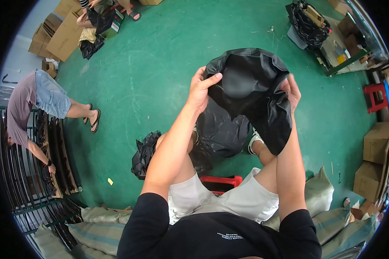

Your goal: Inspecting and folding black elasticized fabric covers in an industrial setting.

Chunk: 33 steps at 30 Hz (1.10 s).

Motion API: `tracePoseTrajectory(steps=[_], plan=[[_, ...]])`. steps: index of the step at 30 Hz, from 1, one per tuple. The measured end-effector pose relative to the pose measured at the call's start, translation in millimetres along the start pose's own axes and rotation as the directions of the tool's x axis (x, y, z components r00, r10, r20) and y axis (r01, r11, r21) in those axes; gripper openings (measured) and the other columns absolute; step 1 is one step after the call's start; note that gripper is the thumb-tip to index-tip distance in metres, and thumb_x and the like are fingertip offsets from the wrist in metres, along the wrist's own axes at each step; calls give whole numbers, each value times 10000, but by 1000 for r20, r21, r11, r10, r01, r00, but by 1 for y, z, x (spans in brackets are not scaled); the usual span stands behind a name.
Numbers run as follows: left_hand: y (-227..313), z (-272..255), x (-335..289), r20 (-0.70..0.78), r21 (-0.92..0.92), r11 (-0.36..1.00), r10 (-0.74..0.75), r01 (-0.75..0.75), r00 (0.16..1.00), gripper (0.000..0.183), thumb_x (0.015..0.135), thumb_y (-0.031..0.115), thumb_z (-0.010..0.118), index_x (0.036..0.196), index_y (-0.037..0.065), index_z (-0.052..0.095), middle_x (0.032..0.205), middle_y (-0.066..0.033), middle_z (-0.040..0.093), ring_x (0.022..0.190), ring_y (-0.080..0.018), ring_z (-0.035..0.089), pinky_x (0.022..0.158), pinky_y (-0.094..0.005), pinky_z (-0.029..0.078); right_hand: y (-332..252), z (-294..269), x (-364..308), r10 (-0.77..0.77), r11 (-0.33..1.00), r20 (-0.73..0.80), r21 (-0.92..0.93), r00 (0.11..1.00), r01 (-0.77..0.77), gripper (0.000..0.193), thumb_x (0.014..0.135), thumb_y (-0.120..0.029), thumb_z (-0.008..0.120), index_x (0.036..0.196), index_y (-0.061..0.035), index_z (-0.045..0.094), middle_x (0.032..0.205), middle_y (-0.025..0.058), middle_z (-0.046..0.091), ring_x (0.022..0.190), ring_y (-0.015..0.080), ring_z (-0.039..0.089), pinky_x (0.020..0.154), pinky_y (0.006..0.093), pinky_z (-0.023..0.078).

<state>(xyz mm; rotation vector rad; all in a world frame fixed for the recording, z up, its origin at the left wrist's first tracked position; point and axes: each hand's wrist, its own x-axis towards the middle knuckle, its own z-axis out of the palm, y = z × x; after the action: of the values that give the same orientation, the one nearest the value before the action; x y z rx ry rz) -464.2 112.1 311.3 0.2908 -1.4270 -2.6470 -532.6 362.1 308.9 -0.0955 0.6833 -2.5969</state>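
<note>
Out in front of me I hold up a black, shiny, leather-like cover [263,77], with a smooth rounded patch in its middle and a loose flap hanging down on the right. My left hand [202,88] is closed on its left edge, thumb on top and fingers mostly behind. The right edge is pinched in my right hand [292,93], whose fingertips are partly hidden by folds. Below the cover, between my feet, lies more black sheet-like material [222,134], partly hidden. A crumpled black bag [145,157] sits on the floor beside my left leg.
Between my thighs shows a red stool [222,180]. At left, a person [34,97] bends over a rack. Another person [97,13] sits far left near cardboard boxes [65,39]. A bagged bin [307,26] and red stool [375,97] stand right; woven sacks [99,235] lie behind me.
</note>
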Motion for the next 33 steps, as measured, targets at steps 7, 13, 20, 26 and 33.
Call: tracePoseTrajectory(steps=[7,13,20,26,33], plan=[[11,-6,4,-54,-105,994,10,-16,998,279,903,115,643,1158,29,569,1003,-15,631,961,-108,592,865,-257,464,-2,31,4,-138,978,-184,-178,973,105,465,941,-186,510,1354,24,465,1190,166,642,1043,280,654,956,408,515],[-7,-19,9,-201,278,917,346,-285,917,365,762,-95,718,1045,52,540,885,27,536,765,-46,483,704,-205,405,4,19,-1,-83,960,-16,-271,996,76,487,754,46,466,1230,26,563,1109,122,658,985,196,656,896,331,540],[2,-26,1,-318,454,761,623,-462,715,365,753,-101,723,1013,61,523,890,11,521,770,-59,482,670,-214,409,26,28,-3,-464,471,51,-831,884,295,371,722,142,453,1028,31,630,991,51,654,895,109,598,813,224,446],[8,-21,-7,-98,382,861,400,-337,911,356,776,41,766,1091,22,603,894,0,558,839,-75,513,721,-234,433,23,23,-1,-640,363,54,-858,767,364,314,797,155,457,1050,38,602,1004,80,670,955,132,625,869,248,473],[7,-22,-14,231,459,884,-30,-82,972,189,821,74,754,928,25,606,823,33,588,714,-43,499,646,-211,402,26,20,3,-707,362,86,-809,702,463,195,897,88,527,1069,18,584,1006,76,663,961,126,622,863,251,477]])
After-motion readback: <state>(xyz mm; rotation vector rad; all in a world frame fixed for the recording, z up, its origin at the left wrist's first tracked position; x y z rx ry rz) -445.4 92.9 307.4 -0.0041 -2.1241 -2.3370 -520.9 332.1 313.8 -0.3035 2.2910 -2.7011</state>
